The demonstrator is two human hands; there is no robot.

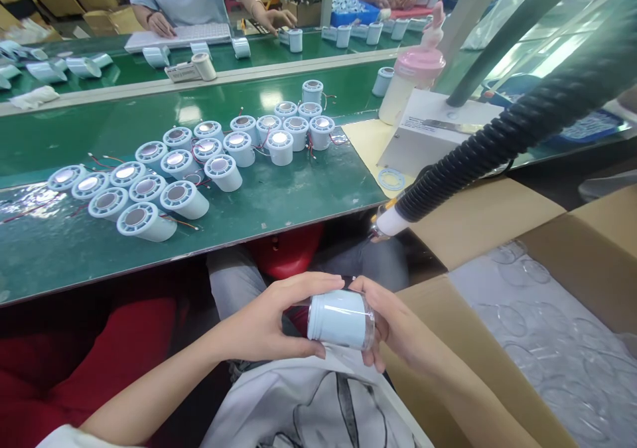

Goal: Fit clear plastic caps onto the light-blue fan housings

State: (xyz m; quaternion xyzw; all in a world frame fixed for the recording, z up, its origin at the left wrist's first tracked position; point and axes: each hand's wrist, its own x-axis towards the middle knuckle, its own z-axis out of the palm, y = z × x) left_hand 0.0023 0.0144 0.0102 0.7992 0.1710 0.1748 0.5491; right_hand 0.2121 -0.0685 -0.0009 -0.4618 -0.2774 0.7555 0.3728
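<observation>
Above my lap, my left hand (279, 318) and my right hand (395, 322) grip one light blue plastic cylinder (341, 318), lying on its side. My left thumb and fingers wrap its left end. At the right end, my right fingers close around a clear plastic sleeve or cover (369, 325) that sits around the blue body. The far side of the piece is hidden. Beyond my hands, several similar light blue cylinders (154, 225) stand grouped on the green bench (279, 202), with slotted round tops and thin red and dark wires.
A black corrugated hose (478, 146) with a white nozzle slants down from the right. An open cardboard box (448, 342) holds clear round plastic pieces. A blue ring (391, 179) lies beside a pink-lidded bottle (411, 79). Across the conveyor, a co-worker's hand (276, 20) touches a handled blue part.
</observation>
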